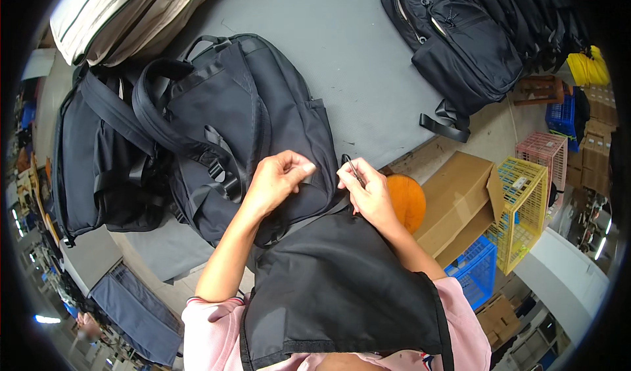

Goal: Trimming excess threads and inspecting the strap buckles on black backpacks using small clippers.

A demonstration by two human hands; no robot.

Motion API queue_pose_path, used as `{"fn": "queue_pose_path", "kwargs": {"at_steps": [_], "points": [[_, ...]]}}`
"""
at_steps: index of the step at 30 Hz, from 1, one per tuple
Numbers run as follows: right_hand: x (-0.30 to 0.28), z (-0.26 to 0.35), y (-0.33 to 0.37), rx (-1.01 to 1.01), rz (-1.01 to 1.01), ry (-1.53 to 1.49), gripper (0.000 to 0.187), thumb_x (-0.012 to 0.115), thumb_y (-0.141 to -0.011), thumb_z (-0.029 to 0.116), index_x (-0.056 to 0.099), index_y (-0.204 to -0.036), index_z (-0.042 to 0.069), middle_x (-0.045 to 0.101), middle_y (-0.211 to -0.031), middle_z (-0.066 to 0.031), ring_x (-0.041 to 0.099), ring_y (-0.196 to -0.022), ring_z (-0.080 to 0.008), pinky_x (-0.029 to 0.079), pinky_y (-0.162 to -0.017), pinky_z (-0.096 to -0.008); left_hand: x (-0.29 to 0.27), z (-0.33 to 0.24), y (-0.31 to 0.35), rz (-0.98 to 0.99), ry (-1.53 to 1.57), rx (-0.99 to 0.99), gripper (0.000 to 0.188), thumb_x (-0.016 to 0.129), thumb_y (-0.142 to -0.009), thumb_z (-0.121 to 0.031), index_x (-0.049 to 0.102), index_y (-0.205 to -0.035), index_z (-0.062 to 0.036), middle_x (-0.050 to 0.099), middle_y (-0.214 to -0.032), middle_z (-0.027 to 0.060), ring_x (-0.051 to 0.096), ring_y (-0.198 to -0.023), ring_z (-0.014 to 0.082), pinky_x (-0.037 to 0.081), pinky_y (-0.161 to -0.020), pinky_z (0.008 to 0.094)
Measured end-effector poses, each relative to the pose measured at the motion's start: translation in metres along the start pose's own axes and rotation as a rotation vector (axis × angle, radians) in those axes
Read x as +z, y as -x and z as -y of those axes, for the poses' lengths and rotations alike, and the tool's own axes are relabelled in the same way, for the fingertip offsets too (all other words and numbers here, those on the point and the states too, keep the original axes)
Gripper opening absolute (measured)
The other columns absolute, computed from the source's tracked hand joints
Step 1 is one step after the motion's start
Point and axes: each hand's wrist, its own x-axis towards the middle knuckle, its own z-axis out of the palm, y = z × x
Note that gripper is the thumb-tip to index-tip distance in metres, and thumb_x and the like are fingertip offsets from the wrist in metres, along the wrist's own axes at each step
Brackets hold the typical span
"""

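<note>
A black backpack (289,118) lies on the grey table, its shoulder straps and buckle (217,169) facing up. Over its lower part is my left hand (276,181), thumb and fingers pinched together; whatever they hold is too small to make out. Beside the backpack's right edge, my right hand (369,192) is closed on a thin dark tool (355,171), perhaps thread snips, with a dark curved end above the fingers. A black apron (342,285) covers my front, close under both hands.
Another black backpack (82,167) stands left, with beige bags (128,16) behind it. Several black backpacks (460,62) crowd the grey table's (315,22) far right. On the right are a round orange stool (406,202), a cardboard box (453,203), and yellow (522,206) and blue (474,272) crates.
</note>
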Motion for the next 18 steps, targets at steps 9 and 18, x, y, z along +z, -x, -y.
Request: {"fn": "queue_pose_path", "kwargs": {"at_steps": [9,18], "points": [[0.024,0.012,-0.033,-0.178,-0.050,0.323,0.026,0.068,-0.083,0.014,0.045,-0.089,0.003,0.050,-0.064,-0.0043,0.046,-0.055,-0.0099,0.039,-0.052,-0.0258,0.007,0.010,0.009,0.050,-0.183,0.171,0.020,0.065,-0.086,-0.014,0.057,-0.083,0.0040,0.062,-0.071,0.0128,0.063,-0.068,0.0151,0.050,-0.061,0.0298],[0.030,0.030,-0.041,-0.125,0.018,-0.274,0.018,0.059,-0.083,0.000,0.044,-0.093,0.005,0.048,-0.067,0.0025,0.043,-0.057,-0.0022,0.036,-0.050,-0.0203,0.001,0.010,0.026,0.103,0.474,0.311,0.015,0.066,-0.085,-0.008,0.053,-0.079,-0.0024,0.061,-0.088,0.0077,0.056,-0.076,0.0118,0.048,-0.073,0.0253]]}}
